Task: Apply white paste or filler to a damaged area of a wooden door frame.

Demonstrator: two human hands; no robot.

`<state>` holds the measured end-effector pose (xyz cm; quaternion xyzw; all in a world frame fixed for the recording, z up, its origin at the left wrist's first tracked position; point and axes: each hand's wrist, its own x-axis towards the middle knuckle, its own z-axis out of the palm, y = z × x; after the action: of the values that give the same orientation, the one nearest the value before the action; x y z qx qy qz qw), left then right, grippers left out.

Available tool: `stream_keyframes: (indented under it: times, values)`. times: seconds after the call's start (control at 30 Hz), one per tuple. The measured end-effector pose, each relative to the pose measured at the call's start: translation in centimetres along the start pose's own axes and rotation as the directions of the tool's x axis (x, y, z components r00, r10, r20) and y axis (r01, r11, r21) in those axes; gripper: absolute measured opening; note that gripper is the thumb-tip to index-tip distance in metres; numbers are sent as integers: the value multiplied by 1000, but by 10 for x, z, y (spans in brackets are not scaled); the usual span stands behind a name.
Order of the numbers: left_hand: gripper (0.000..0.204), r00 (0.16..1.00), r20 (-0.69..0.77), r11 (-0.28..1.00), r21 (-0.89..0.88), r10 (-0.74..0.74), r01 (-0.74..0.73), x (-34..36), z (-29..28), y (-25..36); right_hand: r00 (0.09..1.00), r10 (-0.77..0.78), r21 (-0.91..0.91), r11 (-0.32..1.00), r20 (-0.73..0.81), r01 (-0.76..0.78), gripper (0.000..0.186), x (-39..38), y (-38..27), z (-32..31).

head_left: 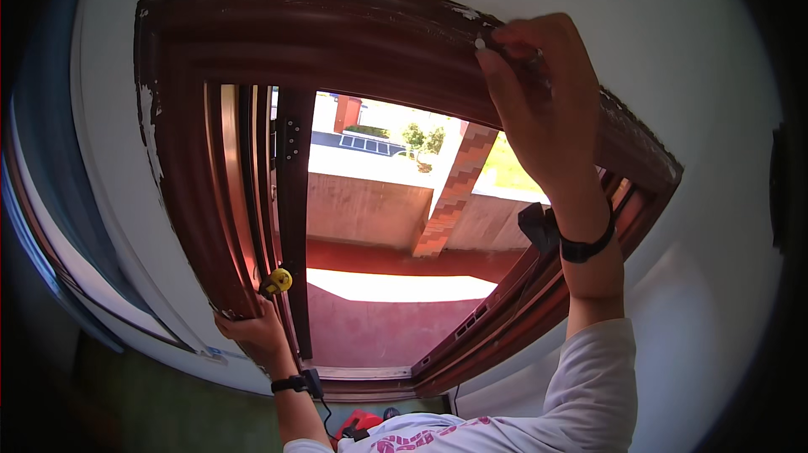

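A dark red-brown window frame (278,28) with chipped edges surrounds an opening to the outdoors. My left hand (259,331) is closed at the lower left upright. It keeps a yellow-and-black tape measure (280,280) against the upright's inner side, and its other fingertips rest along the outer edge. Up at the top right, my right hand (551,74) is raised to the frame's upper edge. Its thumb and forefinger pinch a small white piece (480,43), too small to name. The palm of this hand is hidden.
A white wall (715,116) surrounds the frame. Blue curtains (42,100) hang at the far left. Sliding tracks (231,142) run down the left upright. A black object (539,227) shows beside my right wrist. Something red (358,421) lies low, near my shirt.
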<state>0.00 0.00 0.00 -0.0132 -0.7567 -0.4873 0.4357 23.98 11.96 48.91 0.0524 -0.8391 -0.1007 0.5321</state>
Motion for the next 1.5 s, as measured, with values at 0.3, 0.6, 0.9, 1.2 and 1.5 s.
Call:
stream_keyframes:
  times: [0.3,0.6,0.9,1.2,1.5]
  values:
    - [94,999,26,998,-48,-47,48,0,-3,9,949,-217,-347,929,-230,128,25,17,13,24]
    - [99,995,62,995,-51,-81,84,-4,-1,-4,920,-273,-431,892,-281,133,19,19,9,33]
    - [98,992,111,997,58,-52,46,-1,-5,5,941,-100,-231,973,-325,24,16,18,3,33]
    - [99,998,58,997,78,11,-15,1,-5,2,952,-46,-209,978,-304,-20,8,14,10,29]
    - [101,995,81,998,20,-53,52,-1,-1,2,960,59,78,996,-272,-39,11,3,9,13]
